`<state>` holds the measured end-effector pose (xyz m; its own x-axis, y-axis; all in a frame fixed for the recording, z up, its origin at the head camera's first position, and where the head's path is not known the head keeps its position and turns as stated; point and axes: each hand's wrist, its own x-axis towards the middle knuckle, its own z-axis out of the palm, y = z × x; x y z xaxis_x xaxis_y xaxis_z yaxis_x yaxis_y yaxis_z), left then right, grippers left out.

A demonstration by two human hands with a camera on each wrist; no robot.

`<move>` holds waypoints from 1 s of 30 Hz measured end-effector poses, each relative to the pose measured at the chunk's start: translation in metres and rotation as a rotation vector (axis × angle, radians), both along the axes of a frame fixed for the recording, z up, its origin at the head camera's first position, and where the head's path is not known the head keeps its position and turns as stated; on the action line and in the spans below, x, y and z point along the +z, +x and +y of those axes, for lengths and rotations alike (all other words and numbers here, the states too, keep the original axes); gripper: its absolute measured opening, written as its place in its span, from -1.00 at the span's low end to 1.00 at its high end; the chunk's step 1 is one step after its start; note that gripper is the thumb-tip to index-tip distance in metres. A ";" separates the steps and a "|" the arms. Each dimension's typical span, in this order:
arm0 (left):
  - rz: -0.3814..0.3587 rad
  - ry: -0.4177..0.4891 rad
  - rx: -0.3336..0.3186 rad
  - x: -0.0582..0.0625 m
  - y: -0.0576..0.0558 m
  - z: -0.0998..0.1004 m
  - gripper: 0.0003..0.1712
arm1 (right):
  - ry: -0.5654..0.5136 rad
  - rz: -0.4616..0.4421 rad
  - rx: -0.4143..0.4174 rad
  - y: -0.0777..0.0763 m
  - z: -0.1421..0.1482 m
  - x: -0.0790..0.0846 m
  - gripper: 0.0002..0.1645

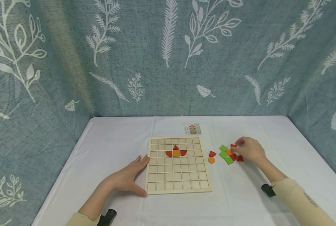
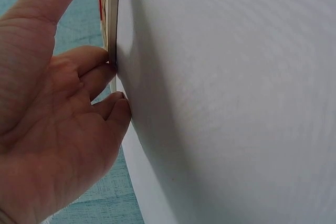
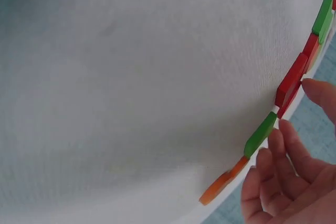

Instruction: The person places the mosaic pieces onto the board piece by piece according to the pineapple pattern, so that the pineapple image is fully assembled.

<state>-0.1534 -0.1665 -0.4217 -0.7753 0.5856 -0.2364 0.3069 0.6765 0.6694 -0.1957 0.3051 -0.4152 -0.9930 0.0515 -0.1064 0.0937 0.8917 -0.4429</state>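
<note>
My left hand (image 1: 125,177) spreads along the left edge of a wooden grid board (image 1: 179,191), fingers and thumb touching its side. On the board sit a red triangle (image 1: 175,147), an orange square (image 1: 176,153) and two red quarter-circle pieces (image 1: 169,153) beside the square. My right hand (image 1: 251,150) reaches over a cluster of loose pieces right of the board. In the right wrist view its thumb is close by a red piece (image 3: 292,81), with a gap between thumb and index finger. Green squares (image 1: 229,160) and an orange piece (image 1: 229,152) lie under and beside the fingers.
A small card with a printed grid and coloured figure (image 1: 192,128) lies behind the board. An orange disc (image 1: 211,160) and a red quarter piece (image 1: 212,153) lie between board and cluster. A leaf-patterned curtain (image 1: 145,56) surrounds the white table (image 1: 114,141).
</note>
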 end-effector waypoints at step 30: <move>-0.011 -0.004 -0.008 0.000 -0.004 -0.002 0.44 | -0.078 -0.029 0.072 -0.009 0.006 -0.003 -0.54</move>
<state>-0.1578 -0.1687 -0.4212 -0.7681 0.5906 -0.2474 0.3046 0.6768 0.6702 -0.2046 0.3112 -0.4180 -0.9903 -0.0292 -0.1358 0.0445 0.8596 -0.5090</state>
